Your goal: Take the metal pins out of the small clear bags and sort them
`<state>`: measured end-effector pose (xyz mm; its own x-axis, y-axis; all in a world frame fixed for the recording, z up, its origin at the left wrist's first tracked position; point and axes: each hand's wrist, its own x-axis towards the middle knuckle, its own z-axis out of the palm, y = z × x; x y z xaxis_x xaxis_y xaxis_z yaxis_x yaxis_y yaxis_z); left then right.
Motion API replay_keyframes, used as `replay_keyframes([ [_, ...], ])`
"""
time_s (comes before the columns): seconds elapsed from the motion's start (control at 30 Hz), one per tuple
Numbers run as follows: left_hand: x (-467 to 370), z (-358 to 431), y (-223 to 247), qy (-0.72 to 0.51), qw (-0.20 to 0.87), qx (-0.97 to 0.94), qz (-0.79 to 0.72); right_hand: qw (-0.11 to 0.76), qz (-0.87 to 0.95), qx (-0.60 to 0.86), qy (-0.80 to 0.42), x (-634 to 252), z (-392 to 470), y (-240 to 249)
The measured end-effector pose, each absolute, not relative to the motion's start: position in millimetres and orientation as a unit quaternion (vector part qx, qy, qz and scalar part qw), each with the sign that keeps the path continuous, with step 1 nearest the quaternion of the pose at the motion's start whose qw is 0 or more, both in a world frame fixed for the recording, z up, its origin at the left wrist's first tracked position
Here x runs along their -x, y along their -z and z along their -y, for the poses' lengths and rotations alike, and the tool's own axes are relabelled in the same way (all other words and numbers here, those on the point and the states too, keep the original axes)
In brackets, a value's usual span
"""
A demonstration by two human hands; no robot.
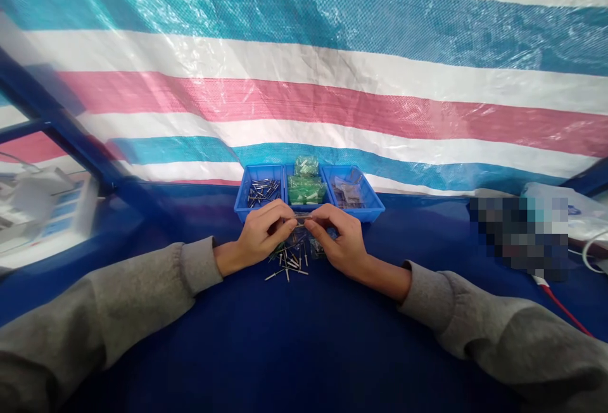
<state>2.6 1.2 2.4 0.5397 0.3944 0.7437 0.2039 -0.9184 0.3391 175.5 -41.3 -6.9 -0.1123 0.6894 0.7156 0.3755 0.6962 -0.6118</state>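
My left hand (265, 233) and my right hand (340, 239) meet just in front of the blue bins. Thumb and fingers of each are pinched on the edge of a small clear plastic bag (302, 216), stretched between them. Most of the bag is hard to make out. Below the hands, a loose heap of blind rivets (287, 266) lies on the blue table. More clear plastic (317, 248) rests beside the heap, partly hidden by my right hand.
Three joined blue bins (373, 215) stand against the striped sheet (304, 99): rivets (262, 192) left, green-printed packets (306, 190) middle, clear bags (349, 192) right. A white power strip (71, 210) sits far left. At far right are a blurred-out item (522, 232), a plastic bag (584, 210) and a red cable (565, 309).
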Motion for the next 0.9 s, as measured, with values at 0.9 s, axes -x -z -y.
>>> replay_keyframes([
  [0.9,-3.4,-0.4,-2.1,-0.476,0.075,-0.858,-0.178,0.522,0.755,0.363,-0.162,-176.2,40.2,8.3],
])
